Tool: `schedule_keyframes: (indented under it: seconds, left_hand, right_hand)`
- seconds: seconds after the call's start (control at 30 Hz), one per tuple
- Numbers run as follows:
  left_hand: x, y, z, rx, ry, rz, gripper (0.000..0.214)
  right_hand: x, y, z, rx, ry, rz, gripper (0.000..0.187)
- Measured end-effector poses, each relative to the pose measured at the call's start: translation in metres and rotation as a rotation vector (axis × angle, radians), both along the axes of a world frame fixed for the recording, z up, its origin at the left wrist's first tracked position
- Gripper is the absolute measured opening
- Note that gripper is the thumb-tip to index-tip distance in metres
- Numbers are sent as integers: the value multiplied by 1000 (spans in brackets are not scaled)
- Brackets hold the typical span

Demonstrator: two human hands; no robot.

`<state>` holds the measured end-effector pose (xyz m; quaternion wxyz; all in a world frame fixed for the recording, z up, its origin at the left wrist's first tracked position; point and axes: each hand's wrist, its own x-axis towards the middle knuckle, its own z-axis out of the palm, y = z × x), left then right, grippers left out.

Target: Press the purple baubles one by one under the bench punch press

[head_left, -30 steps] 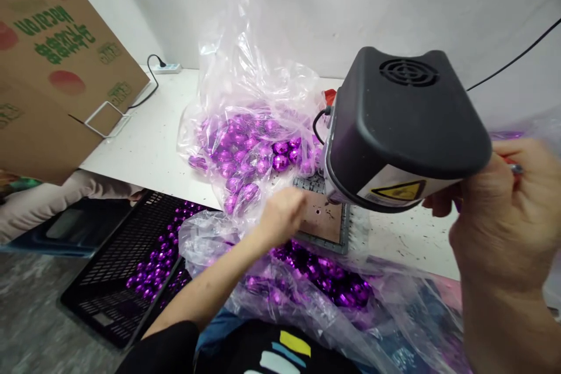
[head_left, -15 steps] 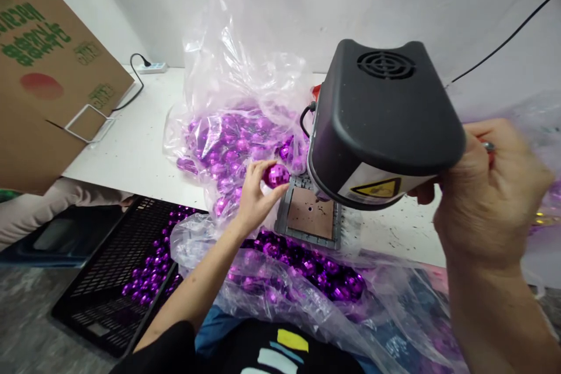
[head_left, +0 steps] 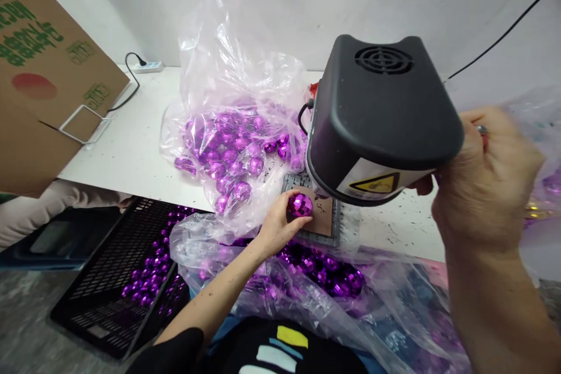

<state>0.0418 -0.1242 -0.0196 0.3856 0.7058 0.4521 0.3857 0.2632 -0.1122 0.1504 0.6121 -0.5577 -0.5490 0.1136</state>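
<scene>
My left hand (head_left: 280,225) pinches a shiny purple mirrored ball (head_left: 300,205) between thumb and fingers. The ball is over the left part of a brown square pad (head_left: 322,219), which lies on a grey base plate (head_left: 331,238). Above and to the right stands a black machine (head_left: 385,111) with a round vent on top and a yellow warning label. My right hand (head_left: 486,187) is closed at the machine's right side. Its fingertips, and whatever they grip, are mostly hidden; a bit of red shows by the knuckles.
A clear plastic bag (head_left: 245,76) of purple balls (head_left: 228,155) lies behind my left hand. More balls (head_left: 346,280) sit in plastic at the table's front. A black crate (head_left: 87,286) stands lower left, near a cardboard box (head_left: 56,87). Another person's leg (head_left: 61,204) shows there.
My left hand has carried the purple ball right and toward me, from the base plate's left edge to over the brown pad. My right hand stays at the machine.
</scene>
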Motion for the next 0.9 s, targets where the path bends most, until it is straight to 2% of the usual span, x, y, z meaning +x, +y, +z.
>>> schedule_keyframes:
  seconds: [0.1,0.27,0.4,0.53,0.77,0.9]
  left_hand:
    - [8,7,-12,111,79,-3,49]
    - [16,10,-17,242,197,-31,46]
    - [22,13,-17,176,255,-3,40]
    - [24,14,-13,83,241,-31,43]
    - [35,8,-18,108,167,23,38]
    - [39,9,-21,49,146,6,42]
  right_hand:
    - [0,0,2,1,-11,8,44]
    - [0,3,2,28,-10,28,44]
    - [0,4,2,31,0,18,43]
    - [0,4,1,19,-23,2,44]
    - [-2,2,4,46,-73,-8,44]
    - [-1,2,4,53,-72,-14,44]
